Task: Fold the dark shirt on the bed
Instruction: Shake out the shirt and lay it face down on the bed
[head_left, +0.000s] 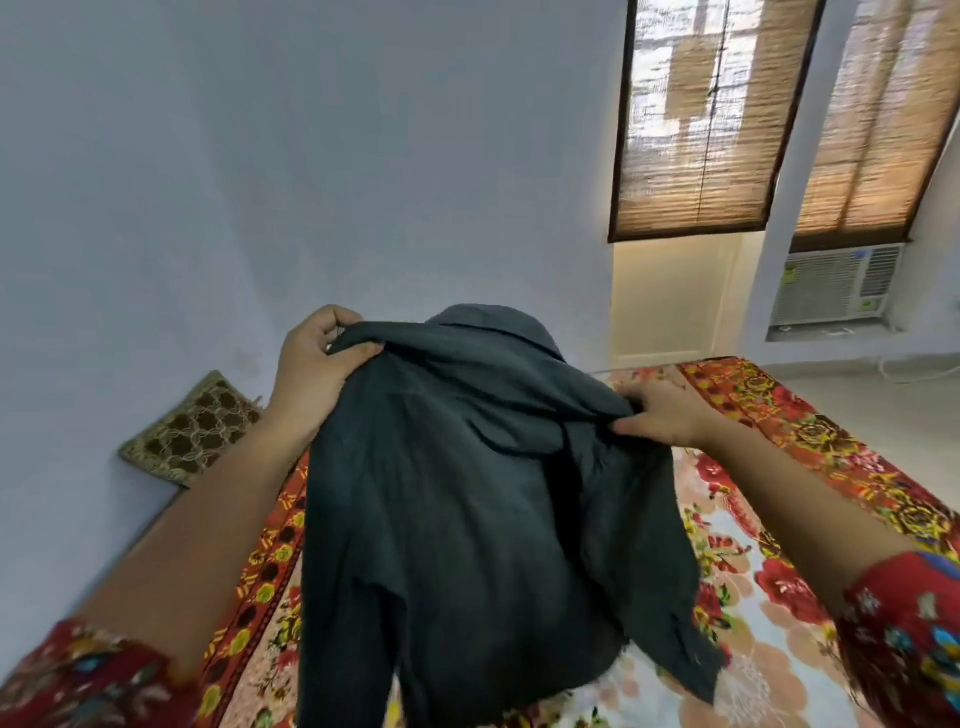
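The dark shirt hangs in the air in front of me, above the bed, its collar at the top and its body and sleeves drooping toward me. My left hand grips one shoulder of the shirt at the upper left, fingers curled round the cloth. My right hand pinches the other shoulder at the right, a little lower than the left. The shirt hides the middle of the bed below it.
The bed wears a floral sheet with a red patterned border. A brown and gold cushion leans on the wall at the left. Blinds cover two windows at the upper right, with an air conditioner below them.
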